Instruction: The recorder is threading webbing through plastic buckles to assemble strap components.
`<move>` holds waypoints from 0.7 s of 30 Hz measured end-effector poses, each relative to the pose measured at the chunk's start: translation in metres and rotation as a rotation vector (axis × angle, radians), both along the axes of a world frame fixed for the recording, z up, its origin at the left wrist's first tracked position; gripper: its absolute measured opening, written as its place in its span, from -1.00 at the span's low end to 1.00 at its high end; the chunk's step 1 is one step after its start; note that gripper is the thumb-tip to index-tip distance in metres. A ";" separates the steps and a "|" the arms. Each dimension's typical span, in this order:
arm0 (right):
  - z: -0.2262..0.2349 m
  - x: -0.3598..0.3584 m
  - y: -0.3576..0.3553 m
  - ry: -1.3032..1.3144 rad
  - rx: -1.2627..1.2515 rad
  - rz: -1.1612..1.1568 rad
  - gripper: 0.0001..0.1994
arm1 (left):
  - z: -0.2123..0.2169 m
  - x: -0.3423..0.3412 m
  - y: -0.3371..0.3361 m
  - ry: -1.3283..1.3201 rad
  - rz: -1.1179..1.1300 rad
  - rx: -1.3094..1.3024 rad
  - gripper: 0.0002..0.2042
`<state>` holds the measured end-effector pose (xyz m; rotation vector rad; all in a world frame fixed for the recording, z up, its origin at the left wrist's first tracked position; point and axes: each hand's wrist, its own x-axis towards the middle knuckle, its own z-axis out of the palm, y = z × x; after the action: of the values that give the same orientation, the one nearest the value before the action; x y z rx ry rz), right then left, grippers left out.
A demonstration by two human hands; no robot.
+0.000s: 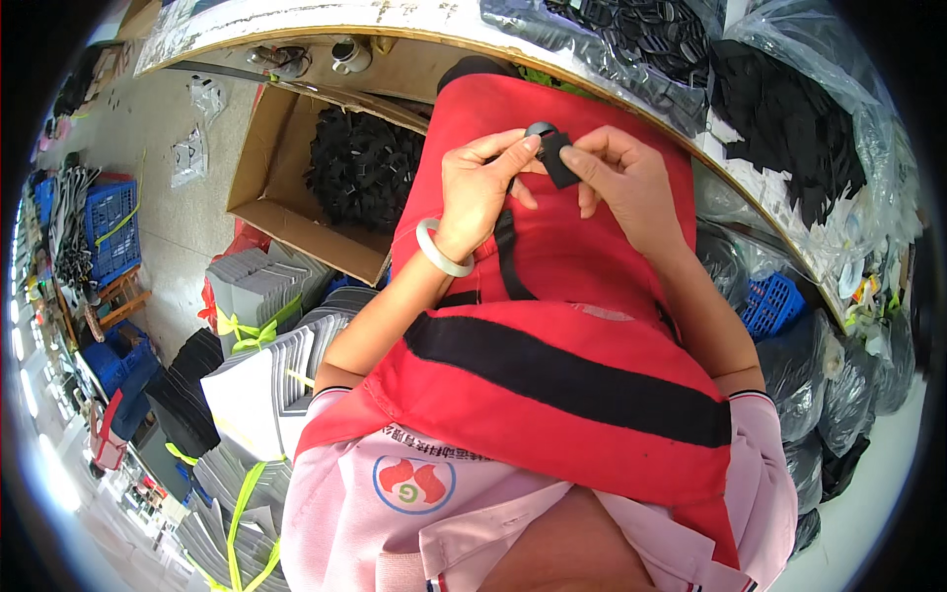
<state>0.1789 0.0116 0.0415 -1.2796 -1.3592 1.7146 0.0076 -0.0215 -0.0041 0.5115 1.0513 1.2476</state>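
Over the red apron on my lap, both hands meet around a short piece of black webbing strap [561, 161]. My left hand [473, 192], with a pale bangle on its wrist, is closed in a pinch on a small dark curved fitting [541, 129], perhaps a buckle; its exact kind is too small to tell. Thumb and fingers of my right hand [631, 187] grip the strap's wide end just right of that fitting. A narrower black strap [508, 259] hangs below my left hand and lies on the apron.
An open cardboard box [281, 183] holding a heap of black strap pieces [360, 168] stands on the left. On the worktable [424, 22], black straps [779, 128] lie at the right. Bundled grey sheets [256, 385] are stacked at left; a blue basket [772, 306] and plastic bags [789, 370] sit right.
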 end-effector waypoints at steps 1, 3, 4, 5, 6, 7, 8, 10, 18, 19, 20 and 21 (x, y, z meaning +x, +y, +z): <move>-0.006 0.002 -0.002 0.020 -0.080 0.001 -0.89 | 0.001 0.001 -0.002 0.053 0.018 0.035 -0.81; -0.010 0.003 -0.004 0.042 -0.160 0.000 -0.88 | -0.003 0.001 -0.006 0.112 0.008 0.061 -0.83; -0.010 0.002 -0.004 0.043 -0.176 -0.019 -0.87 | -0.004 0.001 -0.006 0.171 -0.001 0.089 -0.83; -0.011 0.001 -0.004 0.043 -0.192 -0.038 -0.85 | -0.004 0.001 -0.006 0.172 -0.007 0.091 -0.83; -0.012 0.000 -0.004 0.045 -0.190 -0.045 -0.85 | -0.003 0.001 -0.006 0.192 0.012 0.117 -0.84; -0.012 -0.001 -0.005 0.076 -0.191 -0.056 -0.84 | -0.002 0.001 -0.007 0.214 0.032 0.141 -0.84; -0.013 -0.002 -0.005 0.106 -0.192 -0.068 -0.82 | -0.001 0.000 -0.007 0.215 0.028 0.143 -0.84; -0.012 -0.002 -0.005 0.072 -0.167 -0.061 -0.81 | 0.001 0.000 -0.007 0.202 0.029 0.159 -0.84; -0.016 -0.011 -0.013 0.211 -0.043 -0.158 -0.80 | 0.003 0.002 -0.011 0.480 0.027 0.326 -0.84; -0.011 -0.009 -0.011 0.221 -0.126 -0.132 -0.78 | 0.002 -0.001 -0.010 0.510 0.023 0.359 -0.82; -0.007 -0.007 -0.008 0.232 -0.208 -0.106 -0.75 | 0.002 -0.004 -0.010 0.512 0.019 0.363 -0.82; -0.007 -0.002 -0.004 0.235 -0.205 -0.110 -0.75 | 0.002 -0.006 -0.012 0.532 -0.004 0.418 -0.83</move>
<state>0.1770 0.0079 0.0344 -1.1919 -0.9818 1.8967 0.0021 -0.0336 -0.0024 1.2152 1.2230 1.3688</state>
